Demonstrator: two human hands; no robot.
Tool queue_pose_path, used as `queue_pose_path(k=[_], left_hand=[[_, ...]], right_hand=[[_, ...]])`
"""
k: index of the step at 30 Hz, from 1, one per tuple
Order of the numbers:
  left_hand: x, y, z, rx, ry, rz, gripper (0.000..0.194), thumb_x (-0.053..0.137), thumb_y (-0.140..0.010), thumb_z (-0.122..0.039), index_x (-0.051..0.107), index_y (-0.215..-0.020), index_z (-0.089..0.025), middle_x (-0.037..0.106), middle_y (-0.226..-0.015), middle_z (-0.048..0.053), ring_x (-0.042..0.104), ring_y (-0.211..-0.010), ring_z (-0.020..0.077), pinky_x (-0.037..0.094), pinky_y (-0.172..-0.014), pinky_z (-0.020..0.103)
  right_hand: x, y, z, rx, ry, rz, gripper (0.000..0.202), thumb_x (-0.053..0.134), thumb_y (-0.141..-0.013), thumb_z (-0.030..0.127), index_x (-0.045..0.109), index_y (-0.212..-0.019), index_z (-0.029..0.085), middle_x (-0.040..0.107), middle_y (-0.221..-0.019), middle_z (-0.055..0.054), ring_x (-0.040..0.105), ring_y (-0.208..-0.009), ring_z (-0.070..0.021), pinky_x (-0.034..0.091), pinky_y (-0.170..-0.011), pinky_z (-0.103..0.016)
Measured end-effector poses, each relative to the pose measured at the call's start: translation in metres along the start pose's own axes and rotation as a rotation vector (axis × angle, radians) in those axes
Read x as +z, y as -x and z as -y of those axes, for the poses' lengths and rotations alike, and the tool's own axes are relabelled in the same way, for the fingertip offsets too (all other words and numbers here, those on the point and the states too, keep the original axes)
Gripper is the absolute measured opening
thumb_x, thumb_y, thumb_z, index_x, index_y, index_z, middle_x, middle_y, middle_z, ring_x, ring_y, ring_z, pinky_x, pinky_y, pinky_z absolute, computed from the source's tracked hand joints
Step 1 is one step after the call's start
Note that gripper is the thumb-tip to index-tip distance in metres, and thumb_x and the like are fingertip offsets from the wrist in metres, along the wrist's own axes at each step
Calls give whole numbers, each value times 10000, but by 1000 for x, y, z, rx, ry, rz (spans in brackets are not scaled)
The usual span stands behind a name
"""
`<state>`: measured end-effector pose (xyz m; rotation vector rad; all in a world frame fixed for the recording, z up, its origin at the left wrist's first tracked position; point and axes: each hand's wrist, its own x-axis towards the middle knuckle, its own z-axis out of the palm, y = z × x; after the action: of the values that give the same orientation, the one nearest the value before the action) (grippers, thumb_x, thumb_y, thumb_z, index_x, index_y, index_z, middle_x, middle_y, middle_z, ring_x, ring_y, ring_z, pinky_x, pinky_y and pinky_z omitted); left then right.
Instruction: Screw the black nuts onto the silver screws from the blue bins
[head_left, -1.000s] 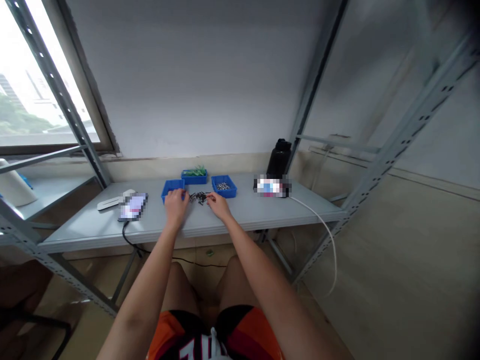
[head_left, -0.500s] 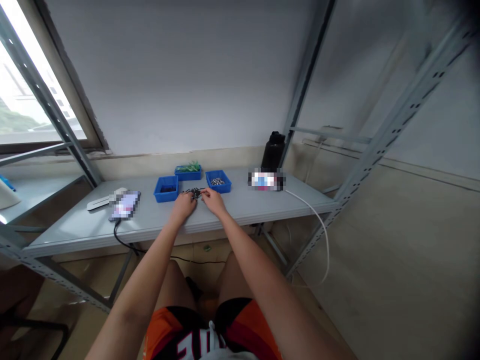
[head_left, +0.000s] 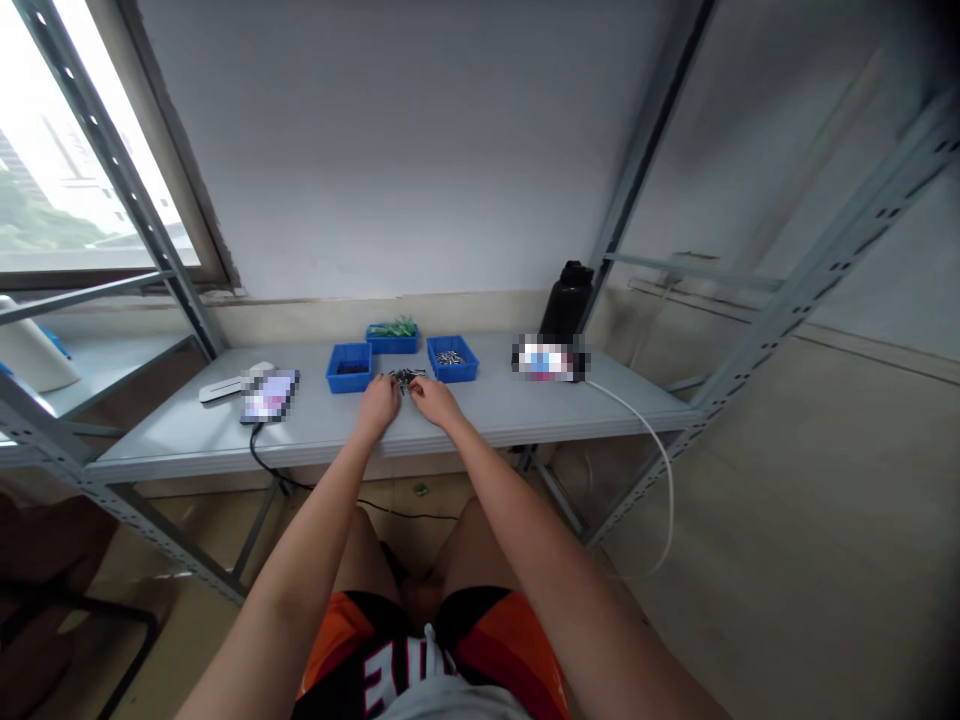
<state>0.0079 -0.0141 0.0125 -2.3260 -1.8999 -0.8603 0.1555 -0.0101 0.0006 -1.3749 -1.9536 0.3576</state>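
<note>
A small pile of dark and silvery little parts [head_left: 407, 377] lies on the grey shelf top, too small to name piece by piece. At its left edge is my left hand [head_left: 380, 402], fingers curled in; whatever they hold is hidden. My right hand [head_left: 433, 401] is on the pile's near right side, thumb and fingers pinched together over something too small to make out. Around the pile stand a blue bin [head_left: 350, 383] with dark pieces, a blue bin [head_left: 454, 373] with silvery pieces, and a blue bin [head_left: 393, 346] with green, leaf-like strips.
A phone [head_left: 270, 397] with a black cable and a white object [head_left: 223, 390] lie on the left. To the right, a lit screen device [head_left: 550, 359] with a white cable is in front of a black bottle [head_left: 567, 303]. Metal posts [head_left: 651, 130] frame the shelf [head_left: 517, 415].
The camera view has shifted, so the shelf and its items appear further right. Both hands stay at the pile, with slightly more of the pile showing between them.
</note>
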Motion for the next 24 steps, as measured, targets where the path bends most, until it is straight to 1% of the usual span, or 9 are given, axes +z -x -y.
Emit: queue_pose_path(k=[2,4,7,10,14,17,20,24], left_hand=[[2,-1,2,41,59,6,268,391,-940,-177,635,-1032,-116,652,-1050,174,634,-951,258,483,-838,347],[3,-2,3,89,110,10,248,394,-932,-150,629,-1006,-123,646,-1038,164,627,-953,249,476,-853,346],[4,-3,5,132,160,17,223,405,-912,-119,622,-966,-126,639,-1012,159,616,-960,250,469,-861,352],[7,-5,8,130,201,15,211,414,-898,-113,620,-941,-129,635,-995,159,613,-938,253,471,-851,362],[10,-7,11,116,275,-24,184,442,-886,-132,625,-904,-148,655,-943,130,617,-914,234,473,-858,347],[11,-8,13,103,351,-39,171,466,-884,-181,636,-897,-158,679,-907,105,623,-875,218,478,-842,329],[10,-8,13,76,415,-27,195,477,-890,-240,655,-905,-162,699,-889,90,625,-826,204,482,-809,317],[10,-7,14,82,470,5,183,513,-861,-246,676,-874,-165,718,-874,76,628,-784,190,483,-783,305]], right_hand=[[1,-1,-1,14,-38,-39,261,532,-883,204,635,-1123,213,721,-992,-72,649,-924,-216,471,-813,-301],[2,-2,-4,25,-80,-77,273,526,-899,221,616,-1156,209,719,-1002,-71,649,-919,-207,475,-807,-299],[3,-4,-8,6,-107,-92,211,507,-918,225,649,-1073,206,722,-998,-73,653,-895,-194,474,-809,-294],[4,-5,-10,-6,-115,-88,170,521,-917,230,672,-992,208,729,-963,-72,656,-869,-192,471,-801,-291],[4,-5,-10,15,-162,-75,133,592,-881,260,675,-972,209,730,-909,-64,657,-840,-193,473,-770,-287],[3,-5,-11,38,-205,-91,110,598,-869,246,676,-937,207,727,-890,-57,654,-823,-187,473,-769,-288],[2,-5,-13,71,-260,-99,111,584,-869,256,675,-914,211,722,-855,-46,652,-798,-183,475,-768,-290],[1,-5,-14,92,-306,-95,118,573,-864,277,672,-896,222,709,-805,-29,645,-765,-174,476,-768,-290]])
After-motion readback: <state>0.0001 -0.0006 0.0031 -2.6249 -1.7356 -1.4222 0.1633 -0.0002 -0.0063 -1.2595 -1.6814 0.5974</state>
